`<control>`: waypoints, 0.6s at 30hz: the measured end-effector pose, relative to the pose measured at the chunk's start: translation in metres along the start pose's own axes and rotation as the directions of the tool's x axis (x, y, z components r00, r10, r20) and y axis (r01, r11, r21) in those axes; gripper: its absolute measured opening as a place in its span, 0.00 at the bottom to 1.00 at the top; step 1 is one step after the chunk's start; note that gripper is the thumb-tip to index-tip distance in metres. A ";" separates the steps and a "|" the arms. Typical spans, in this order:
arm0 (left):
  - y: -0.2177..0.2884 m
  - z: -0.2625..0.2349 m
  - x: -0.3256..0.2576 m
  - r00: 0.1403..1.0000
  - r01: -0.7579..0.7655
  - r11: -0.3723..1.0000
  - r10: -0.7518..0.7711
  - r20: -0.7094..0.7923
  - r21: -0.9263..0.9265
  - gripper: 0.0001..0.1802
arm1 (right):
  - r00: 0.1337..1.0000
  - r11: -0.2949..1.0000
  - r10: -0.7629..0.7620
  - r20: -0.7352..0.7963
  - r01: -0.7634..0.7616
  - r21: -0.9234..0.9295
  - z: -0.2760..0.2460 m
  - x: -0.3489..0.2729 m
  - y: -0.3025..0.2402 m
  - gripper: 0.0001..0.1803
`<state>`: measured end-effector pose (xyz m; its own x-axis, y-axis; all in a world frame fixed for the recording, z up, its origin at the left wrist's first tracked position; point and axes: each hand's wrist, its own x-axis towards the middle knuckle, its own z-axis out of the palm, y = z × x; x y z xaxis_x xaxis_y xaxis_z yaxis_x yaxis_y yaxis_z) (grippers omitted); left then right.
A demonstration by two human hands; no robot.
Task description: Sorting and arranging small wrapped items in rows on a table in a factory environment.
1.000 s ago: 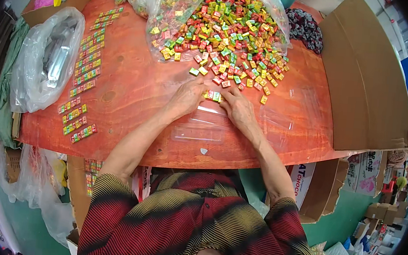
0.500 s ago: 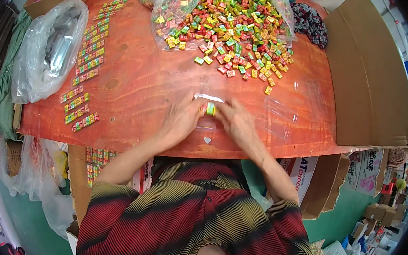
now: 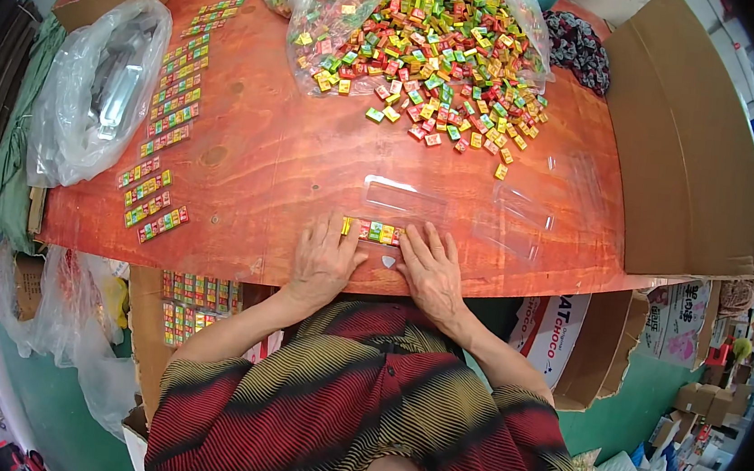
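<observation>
The person sits at an orange-red table [image 3: 250, 142] with both hands laid flat near its front edge. The left hand [image 3: 322, 262] rests palm down, fingers extended, with its fingertips touching the left end of a short row of candies [image 3: 375, 232]. The right hand [image 3: 431, 271] lies the same way, fingers extended, with its fingertips at the right end of the row. Neither hand is closed around anything; both press against the row from either side. The row holds small wrapped pieces in yellow, red and green, set side by side between the two hands. Just behind it lies a clear plastic tray [image 3: 403, 201], and more clear trays [image 3: 524, 220] lie to the right. A large heap of loose candies [image 3: 435, 55] spills from a clear bag at the far side of the table. Finished candy strips [image 3: 165, 124] are laid out in a column along the left side. A crumpled plastic bag [image 3: 99, 100] sits at the left edge. Flat cardboard [image 3: 675, 155] lies at the right.
</observation>
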<state>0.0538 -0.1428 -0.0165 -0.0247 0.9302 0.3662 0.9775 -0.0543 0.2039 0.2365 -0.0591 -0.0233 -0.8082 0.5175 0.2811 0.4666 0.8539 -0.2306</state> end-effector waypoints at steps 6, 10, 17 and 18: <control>0.002 -0.006 0.010 0.972 -0.146 0.982 0.165 0.168 -0.122 0.35 | 0.992 0.997 0.059 0.115 -0.063 0.036 -0.006 0.000 -0.006 0.30; -0.004 0.000 -0.006 0.966 -0.107 0.967 0.157 0.208 -0.232 0.36 | 0.985 0.993 0.032 0.167 -0.050 0.104 -0.003 -0.008 -0.015 0.34; -0.006 0.003 -0.007 0.970 -0.087 0.961 0.141 0.196 -0.261 0.33 | 0.972 0.985 0.079 0.222 -0.110 0.130 -0.005 -0.011 -0.027 0.37; -0.005 0.003 -0.007 0.969 -0.085 0.962 0.141 0.201 -0.261 0.33 | 0.971 0.985 0.080 0.225 -0.112 0.134 -0.006 -0.013 -0.028 0.37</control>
<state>0.0502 -0.1481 -0.0231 0.1556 0.9671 0.2011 0.8873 -0.2263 0.4020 0.2361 -0.0891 -0.0149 -0.8285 0.5582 0.0449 0.5017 0.7755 -0.3833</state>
